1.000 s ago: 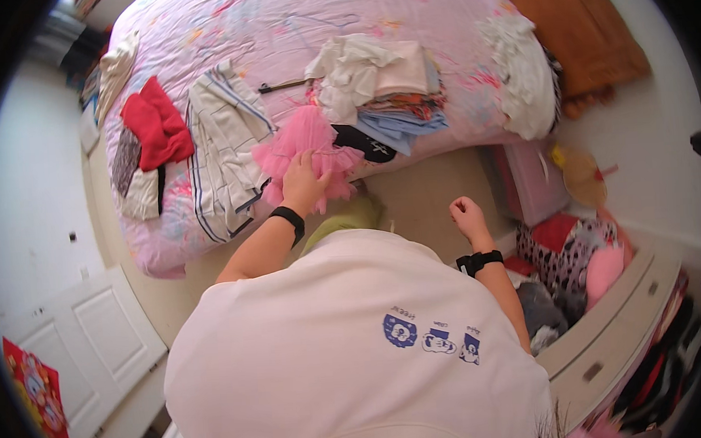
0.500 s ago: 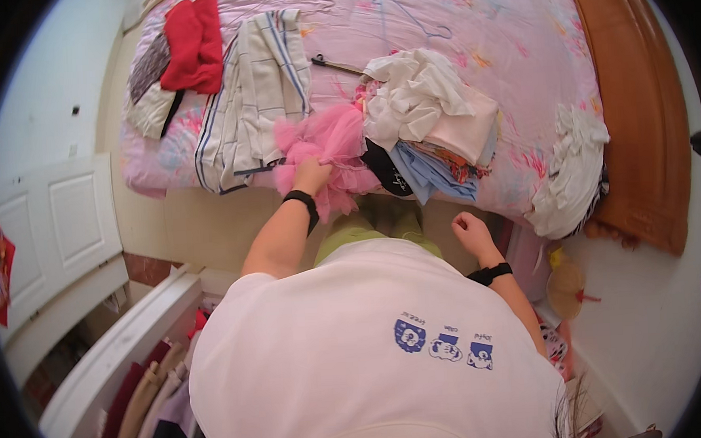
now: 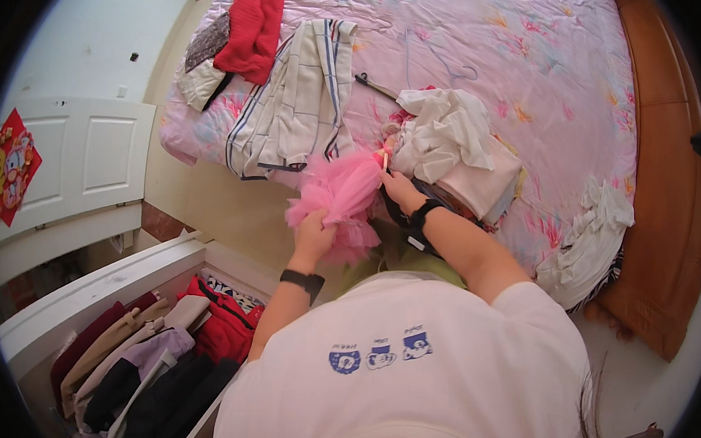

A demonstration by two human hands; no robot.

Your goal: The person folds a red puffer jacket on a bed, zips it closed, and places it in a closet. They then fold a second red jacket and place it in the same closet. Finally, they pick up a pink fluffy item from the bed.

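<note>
A pink tulle garment (image 3: 341,192) hangs bunched at the near edge of the bed. My left hand (image 3: 316,235) is closed on its lower ruffles. Beside its upper right end is my right hand (image 3: 403,192), fingers closed at the garment's edge; a small pale strip shows by the fingertips, and the exact grip is partly hidden. Dark cloth lies under the right wrist. Just right of the garment sits a pile of folded clothes with a crumpled white garment (image 3: 445,131) on top. A white checked garment with blue stripes (image 3: 301,103) lies to the left.
A red garment (image 3: 254,34) lies at the bed's far left. A clothes hanger (image 3: 442,75) rests on the floral bedsheet (image 3: 533,74). White clothing (image 3: 589,238) hangs over the right corner near the wooden headboard (image 3: 665,179). An open drawer (image 3: 100,284) of clothes stands at lower left.
My right hand has come up from beside my body to the pink garment's upper end. My left hand has shifted lower on the tulle, and the view has turned, showing more of the drawer.
</note>
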